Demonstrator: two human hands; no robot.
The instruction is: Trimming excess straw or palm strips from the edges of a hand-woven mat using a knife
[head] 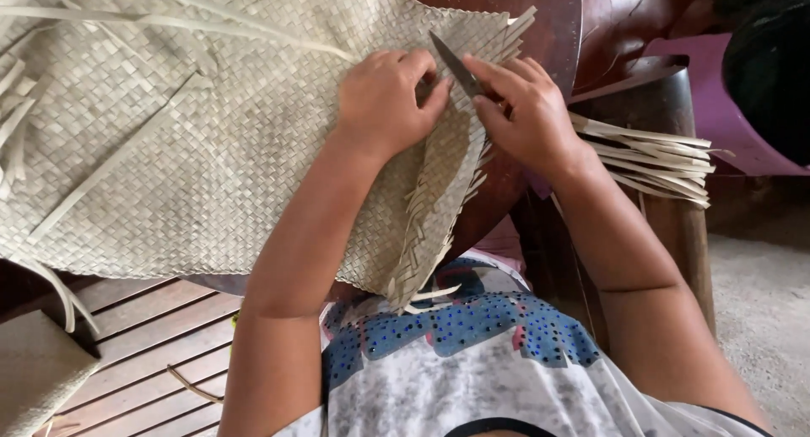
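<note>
Head view. Patterned shirt (472, 353), grey with blue and pink print: nearest the camera, below both forearms.

Left hand (384, 99): fingers curled together, pressing down on the woven mat (211, 142) near its right edge; fingertips just beside the blade.

Right hand (527, 108): closed around the handle of a small knife (456, 66), thumb and forefinger pinching it; the blade points up and left toward the left hand and lies against the mat.

Woven mat: pale plaited strips, spread left of and beneath the left hand, draped over a dark wooden table (540, 24); loose strip ends hang down below the hands.

Bundle of loose strips (654, 159): right of the right wrist.

Slatted wooden floor (143, 353): lower left.
</note>
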